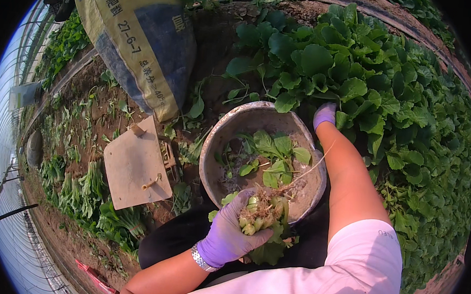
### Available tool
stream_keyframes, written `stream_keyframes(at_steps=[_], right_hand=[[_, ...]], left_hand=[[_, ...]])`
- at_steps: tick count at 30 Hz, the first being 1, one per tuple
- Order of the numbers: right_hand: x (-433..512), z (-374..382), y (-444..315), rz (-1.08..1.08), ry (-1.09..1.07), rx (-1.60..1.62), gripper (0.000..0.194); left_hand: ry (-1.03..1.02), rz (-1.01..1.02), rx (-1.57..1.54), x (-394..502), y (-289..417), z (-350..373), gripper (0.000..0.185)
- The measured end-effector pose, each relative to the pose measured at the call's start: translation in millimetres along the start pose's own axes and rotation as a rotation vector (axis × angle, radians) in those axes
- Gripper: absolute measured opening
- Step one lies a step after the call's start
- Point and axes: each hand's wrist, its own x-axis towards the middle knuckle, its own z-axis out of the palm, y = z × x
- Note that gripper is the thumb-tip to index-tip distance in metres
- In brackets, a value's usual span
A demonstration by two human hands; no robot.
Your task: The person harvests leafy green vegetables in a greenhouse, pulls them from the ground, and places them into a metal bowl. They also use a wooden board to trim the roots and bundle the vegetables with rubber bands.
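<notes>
My left hand (233, 233), in a purple glove, is closed around a bunch of leafy greens (261, 216) whose roots point up, over the near rim of a round, dirt-crusted tub (215, 143). A few loose leaves (272, 149) lie inside the tub. Beyond the tub's right rim, my right hand (326, 113), also gloved, reaches in at the base of the growing leafy greens (351, 73). Foliage covers its fingers, so what they touch is hidden.
A yellow and blue woven fertilizer sack (144, 46) stands at the upper left. Nearer is a flat board (136, 164) with wooden pegs. Bundled greens (93, 184) lie on the soil to its left. Red plastic (95, 278) lies at the lower left.
</notes>
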Motion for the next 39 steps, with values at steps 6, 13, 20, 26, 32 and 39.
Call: stream_keyframes(at_steps=[6,13,20,26,32,39], right_hand=[[16.2,46.4,-18.3,-0.299,-0.442,0.086,0.029],[-9.9,44.9,-23.8,-0.373,-0.492,0.09,0.028],[-9.7,81.3,26.4,-0.125,-0.049,0.186,0.026],[17.2,93.9,33.6,-0.029,-0.369,0.207,0.024],[19.0,65.3,33.6,-0.049,-0.493,0.24,0.023],[-52.1,69.7,8.0,-0.434,-0.711,0.24,0.027]], left_hand=[[-0.01,-0.127,-0.041,15.1,-1.3,1.9,0.073],[-0.067,-0.136,-0.023,29.4,4.1,2.8,0.073],[-0.129,-0.13,0.06,38.0,9.7,12.0,0.07],[-0.134,-0.13,0.04,46.0,12.6,17.8,0.07],[-0.143,-0.091,0.081,54.1,13.0,20.4,0.068],[-0.216,-0.034,0.033,45.3,14.4,22.5,0.068]])
